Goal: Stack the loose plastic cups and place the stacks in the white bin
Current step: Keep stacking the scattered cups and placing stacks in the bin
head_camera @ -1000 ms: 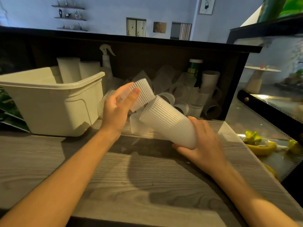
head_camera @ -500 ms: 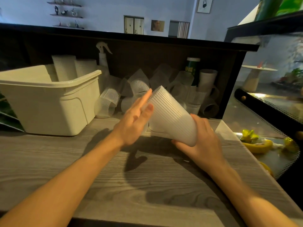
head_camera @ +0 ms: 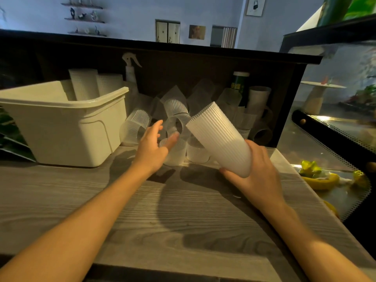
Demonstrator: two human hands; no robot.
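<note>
Head view: right hand (head_camera: 258, 171) grips the base of a cup stack (head_camera: 218, 139), fingers curled round its narrow end, thumb underneath. Stack is ribbed, frosted white plastic, tilted with its wide mouth up and to the left, held above the counter (head_camera: 142, 210). Left hand (head_camera: 151, 144) is released, fingers spread and relaxed, holding nothing, just left of the stack's mouth and in front of the loose cups (head_camera: 175, 127). Those cups lie jumbled against the dark back panel, some on their sides, some upright. Bin (head_camera: 67, 127) sits at left on the counter; two tall stacks (head_camera: 93, 84) stand inside it.
</note>
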